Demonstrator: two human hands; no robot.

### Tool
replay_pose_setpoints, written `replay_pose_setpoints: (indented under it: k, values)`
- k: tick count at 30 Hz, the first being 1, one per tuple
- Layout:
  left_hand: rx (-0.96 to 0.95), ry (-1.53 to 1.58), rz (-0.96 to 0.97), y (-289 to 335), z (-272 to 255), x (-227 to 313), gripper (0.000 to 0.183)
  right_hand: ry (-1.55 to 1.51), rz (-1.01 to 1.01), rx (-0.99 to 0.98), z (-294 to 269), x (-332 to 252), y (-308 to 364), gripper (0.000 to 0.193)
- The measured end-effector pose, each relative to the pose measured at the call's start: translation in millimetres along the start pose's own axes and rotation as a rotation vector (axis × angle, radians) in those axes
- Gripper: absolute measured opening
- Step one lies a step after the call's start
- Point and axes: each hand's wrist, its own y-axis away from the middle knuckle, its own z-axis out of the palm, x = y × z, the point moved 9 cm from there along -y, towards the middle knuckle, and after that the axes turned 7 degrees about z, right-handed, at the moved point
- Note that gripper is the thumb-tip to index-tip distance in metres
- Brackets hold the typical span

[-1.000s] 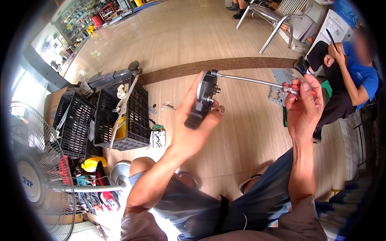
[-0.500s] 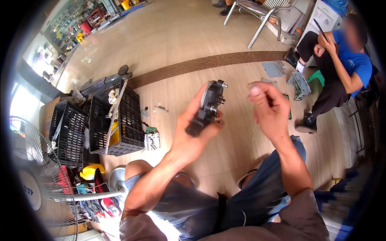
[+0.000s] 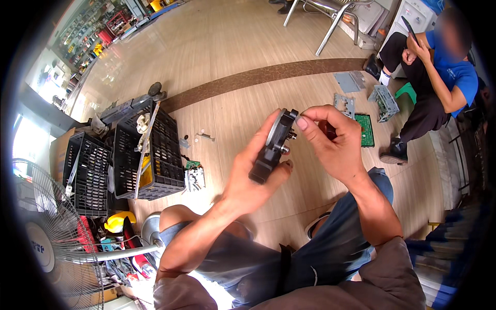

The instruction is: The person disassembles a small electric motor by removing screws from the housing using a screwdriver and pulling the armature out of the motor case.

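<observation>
Left opening [image 3: 28, 135]: overexposed; daylight enters here
Tiled floor [image 3: 232, 51]: bright, pale glare upper left
Pedestal fan [image 3: 39, 247]: stretched at fisheye edge
Seated person [image 3: 457, 85]: head blurred
Frame rim: black vignette

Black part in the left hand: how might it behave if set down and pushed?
The black part is probably stiff, showing no sag in the left hand. It might rock or tip if pushed, given its projecting metal studs.

Head-worn fisheye view, facing downward
</observation>
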Motion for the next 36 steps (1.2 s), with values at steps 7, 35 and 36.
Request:
replay_pose_setpoints:
  k: [7,35,36]
  values:
    - [-0.017,0.033,-0.006,-0.1,0.8,-3.7,0.085,-0.091,-0.013,-0.019,-2.1,-2.4,0.5,0.014]
    - [-0.023,-0.049,0.061,4.3,0.4,5.4,0.084,-0.166,-0.032,-0.035,-1.5,-11.6,6.3,0.017]
    - [-0.022,-0.037,0.065,4.0,0.7,6.5,0.084,-0.167,-0.032,-0.035,-1.7,-11.6,6.0,0.017]
